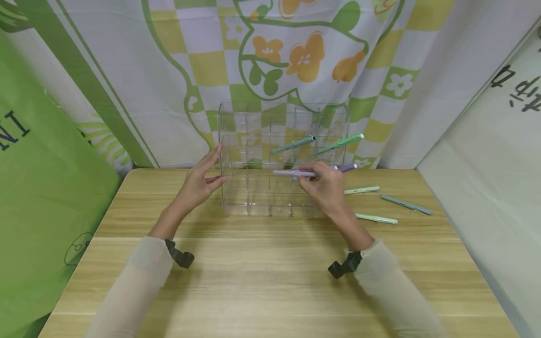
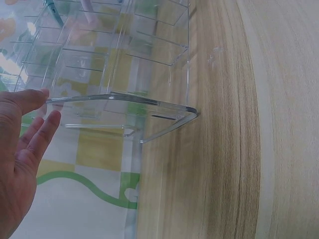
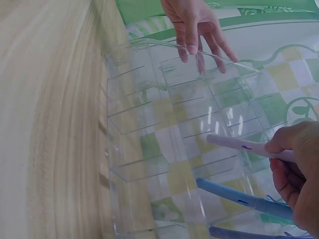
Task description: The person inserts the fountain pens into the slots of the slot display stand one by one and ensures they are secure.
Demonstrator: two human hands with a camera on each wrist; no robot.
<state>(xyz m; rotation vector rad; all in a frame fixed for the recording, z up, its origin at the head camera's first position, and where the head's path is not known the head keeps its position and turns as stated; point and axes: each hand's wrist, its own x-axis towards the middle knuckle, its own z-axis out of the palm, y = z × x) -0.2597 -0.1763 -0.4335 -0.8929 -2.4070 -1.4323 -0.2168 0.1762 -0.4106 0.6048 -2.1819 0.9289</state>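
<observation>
The left hand, fingers spread, touches the rack at nine o'clock. Near the rack's middle, a lilac pen points to nine, pinched between the right hand's thumb and fingers. A green pen slants toward half past two; three pens lie near four.

At left, our left hand touches a clear rack. Farther right, we see a teal pen and lilac pen.
</observation>
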